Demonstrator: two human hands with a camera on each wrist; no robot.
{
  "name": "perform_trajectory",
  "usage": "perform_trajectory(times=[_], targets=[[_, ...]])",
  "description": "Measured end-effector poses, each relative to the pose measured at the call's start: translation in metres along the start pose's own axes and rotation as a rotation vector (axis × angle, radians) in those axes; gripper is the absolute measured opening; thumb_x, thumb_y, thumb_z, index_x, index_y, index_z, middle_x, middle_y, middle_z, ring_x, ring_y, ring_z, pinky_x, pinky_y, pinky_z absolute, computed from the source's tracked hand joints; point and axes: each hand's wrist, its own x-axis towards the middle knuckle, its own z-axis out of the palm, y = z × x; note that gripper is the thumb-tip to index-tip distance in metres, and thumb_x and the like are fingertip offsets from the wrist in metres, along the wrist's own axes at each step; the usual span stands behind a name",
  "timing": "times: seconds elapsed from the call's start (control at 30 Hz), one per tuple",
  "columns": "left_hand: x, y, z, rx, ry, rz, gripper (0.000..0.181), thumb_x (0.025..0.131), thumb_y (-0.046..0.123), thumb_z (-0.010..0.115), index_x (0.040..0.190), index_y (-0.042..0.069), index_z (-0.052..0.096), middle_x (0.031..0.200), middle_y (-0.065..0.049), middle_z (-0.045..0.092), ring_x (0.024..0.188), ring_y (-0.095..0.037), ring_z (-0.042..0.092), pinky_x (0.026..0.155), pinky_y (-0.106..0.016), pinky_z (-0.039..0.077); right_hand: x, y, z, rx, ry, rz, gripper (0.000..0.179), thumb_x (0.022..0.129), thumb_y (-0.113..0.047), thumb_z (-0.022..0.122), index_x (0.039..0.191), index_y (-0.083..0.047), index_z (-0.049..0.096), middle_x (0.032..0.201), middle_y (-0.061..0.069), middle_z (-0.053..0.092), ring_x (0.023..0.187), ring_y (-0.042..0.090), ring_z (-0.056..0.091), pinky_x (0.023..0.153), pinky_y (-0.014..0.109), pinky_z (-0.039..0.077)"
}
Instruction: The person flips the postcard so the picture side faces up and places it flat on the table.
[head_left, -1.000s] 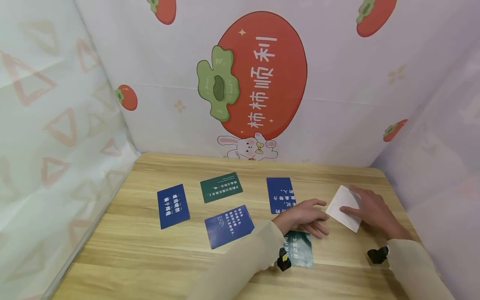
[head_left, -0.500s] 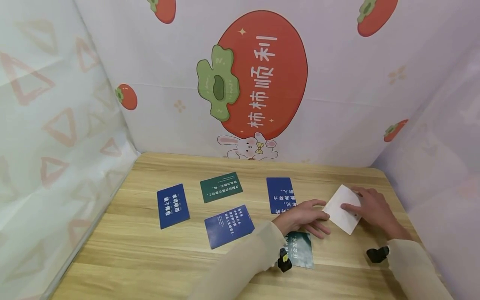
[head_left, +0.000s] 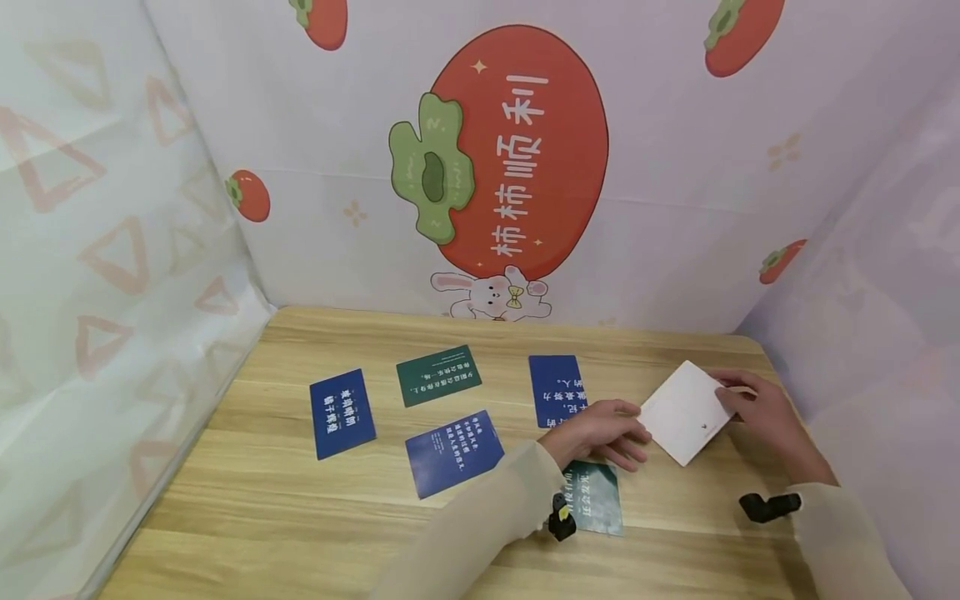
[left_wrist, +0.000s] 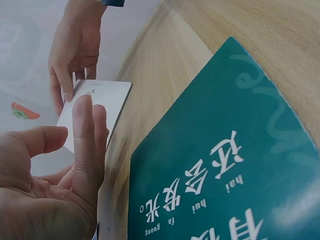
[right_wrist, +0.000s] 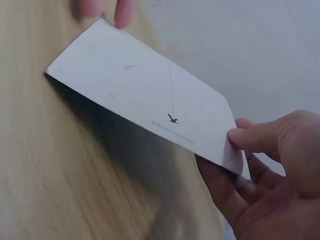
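My right hand [head_left: 757,408] pinches the right corner of a white card [head_left: 686,412], thumb on top and fingers beneath. In the right wrist view the card [right_wrist: 145,95] is tilted, its gripped end raised off the wood, and it bears a small dark bird print with a dotted line. My left hand [head_left: 600,433] has its fingers extended close to the card's left corner. Whether they touch it, I cannot tell. Below that left hand lies a green card [head_left: 596,500] with white lettering, partly hidden by the wrist; in the left wrist view this green card [left_wrist: 215,150] looks large.
Several lettered cards lie flat on the wooden table [head_left: 262,517]: a blue card [head_left: 342,414] at left, another green card [head_left: 438,375], a lower blue card [head_left: 454,454] and a blue card [head_left: 557,387] near the left hand. A printed cloth [head_left: 660,167] hangs behind.
My right hand has shifted right and now lifts the white card's right side, its thumb nearer the card's edge. The left hand stays near the card's left corner. The view has shifted slightly.
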Motion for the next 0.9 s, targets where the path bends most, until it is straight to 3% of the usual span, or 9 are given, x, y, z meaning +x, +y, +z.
perform_trajectory(times=[0.1,0.17,0.4,0.63,0.77,0.9], targets=[[0.0003,0.0,-0.0002,0.014,0.003,-0.001,0.035,0.107,0.012,0.066,0.142,0.009,0.066,0.107,-0.009,0.082,0.098,-0.039,0.082,0.054,-0.031,0.065,0.0016,0.0018,-0.0023,0.091,-0.021,0.016,0.049,0.112,-0.029,0.064,0.15,0.002,0.058,0.114,-0.022,0.06,0.091,-0.012,0.063,0.071,0.023,0.062],[-0.0004,-0.0001,-0.001,0.019,0.01,0.006,0.03,0.108,0.014,0.065,0.138,0.012,0.068,0.108,-0.008,0.082,0.097,-0.038,0.082,0.054,-0.031,0.065,0.0022,0.0029,-0.0038,0.146,-0.034,0.027,0.047,0.112,-0.03,0.065,0.151,-0.004,0.061,0.11,-0.029,0.058,0.092,-0.01,0.064,0.072,0.022,0.062],[-0.0002,-0.0004,-0.0039,-0.002,0.06,0.045,0.041,0.103,0.01,0.068,0.143,0.019,0.062,0.11,-0.008,0.08,0.087,-0.034,0.082,0.054,-0.032,0.066,-0.001,0.0036,-0.0083,0.288,-0.066,0.065,0.035,0.112,-0.025,0.065,0.147,-0.021,0.067,0.111,-0.028,0.061,0.092,-0.006,0.067,0.074,0.021,0.062],[-0.001,-0.0009,-0.0028,0.007,0.054,0.076,0.031,0.106,0.01,0.065,0.136,0.017,0.068,0.109,-0.009,0.08,0.084,-0.033,0.082,0.055,-0.032,0.066,-0.0021,0.0087,-0.0075,0.285,-0.049,0.082,0.028,0.11,-0.026,0.067,0.138,-0.029,0.071,0.108,-0.031,0.063,0.09,-0.004,0.066,0.073,0.02,0.062],[-0.0006,-0.0008,-0.0033,0.009,0.045,0.103,0.028,0.107,0.01,0.066,0.134,0.016,0.071,0.1,-0.011,0.079,0.073,-0.02,0.077,0.055,-0.03,0.066,-0.0033,0.0085,-0.0051,0.24,-0.029,0.092,0.025,0.109,-0.029,0.071,0.134,-0.026,0.073,0.104,-0.034,0.063,0.089,-0.007,0.066,0.072,0.021,0.063],[-0.0001,-0.0015,-0.0049,0.016,0.039,0.113,0.029,0.106,0.007,0.067,0.133,0.019,0.07,0.099,-0.007,0.077,0.07,-0.015,0.073,0.055,-0.028,0.065,-0.0048,0.0074,-0.0033,0.205,-0.021,0.089,0.033,0.108,-0.032,0.072,0.137,-0.016,0.071,0.103,-0.036,0.063,0.089,-0.009,0.065,0.071,0.023,0.063]])
